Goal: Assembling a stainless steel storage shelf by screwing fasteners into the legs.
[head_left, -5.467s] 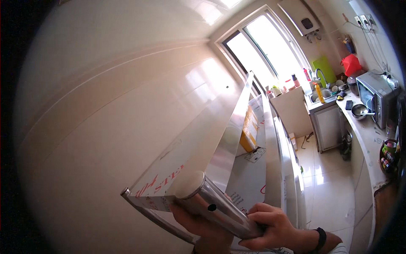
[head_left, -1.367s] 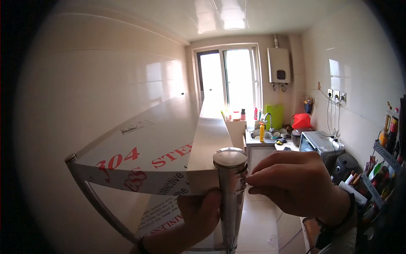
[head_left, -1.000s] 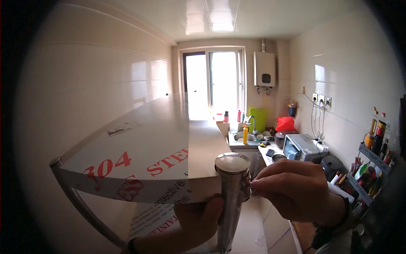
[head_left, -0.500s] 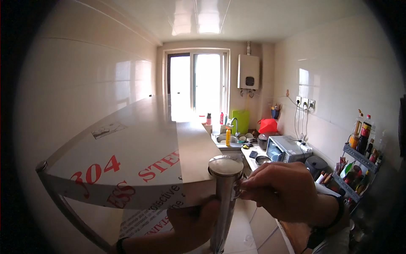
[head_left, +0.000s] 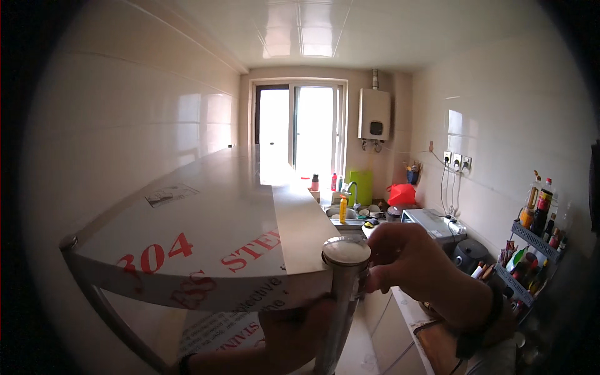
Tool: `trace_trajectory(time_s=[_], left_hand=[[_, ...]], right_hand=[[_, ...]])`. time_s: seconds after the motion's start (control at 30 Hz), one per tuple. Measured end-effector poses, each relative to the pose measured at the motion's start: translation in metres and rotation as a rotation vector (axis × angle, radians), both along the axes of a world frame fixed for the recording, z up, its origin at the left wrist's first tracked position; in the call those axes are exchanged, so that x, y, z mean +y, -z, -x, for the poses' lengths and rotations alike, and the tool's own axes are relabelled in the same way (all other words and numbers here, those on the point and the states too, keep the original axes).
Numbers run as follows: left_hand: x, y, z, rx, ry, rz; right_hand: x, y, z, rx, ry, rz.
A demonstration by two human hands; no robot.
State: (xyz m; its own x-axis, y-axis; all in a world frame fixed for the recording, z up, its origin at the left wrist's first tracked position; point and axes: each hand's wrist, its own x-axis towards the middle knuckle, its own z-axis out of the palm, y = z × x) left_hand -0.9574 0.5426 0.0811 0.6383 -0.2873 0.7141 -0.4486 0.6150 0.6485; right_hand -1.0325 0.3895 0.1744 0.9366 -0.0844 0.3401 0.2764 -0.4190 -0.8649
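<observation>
A stainless steel shelf unit stands in front of me, its top sheet partly under white protective film with red print. At its near right corner rises a shiny round metal post with a flat cap. Below the shelf edge, my left hand is closed against the post, its fingers partly hidden in shadow. Bent fingers of my right hand are at the post's right side just under the cap, thumb touching it. A shiny, crinkled bit shows by the thumb, too small to name.
Beyond the shelf are a sink with a yellow bottle, a red bag and a green board. At right stand a microwave oven, a dark rice cooker and a rack of bottles. Another post marks the shelf's left corner.
The view has shifted, so shelf and post sit lower and farther right. My right hand's fingers have spread somewhat from a tight pinch near the post. My left hand stays at the post.
</observation>
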Motion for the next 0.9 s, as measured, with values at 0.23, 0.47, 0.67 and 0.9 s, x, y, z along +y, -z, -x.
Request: trace_trajectory(time_s=[0.23, 0.47, 0.67, 0.9], left_hand=[[0.0, 0.009, -0.034, -0.037, 0.113, -0.028], [-0.01, 0.034, -0.092, -0.039, 0.199, -0.015], [-0.016, 0.067, -0.105, 0.145, 0.343, -0.042], [-0.001, -0.018, -0.047, 0.444, 0.392, -0.114]], right_hand=[[0.004, 0.022, -0.006, -0.02, -0.316, -0.448], [0.007, 0.031, -0.01, -0.028, -0.389, -0.509], [0.006, 0.033, -0.006, 0.002, -0.397, -0.551], [0.007, 0.04, -0.006, -0.109, -0.46, -0.567]])
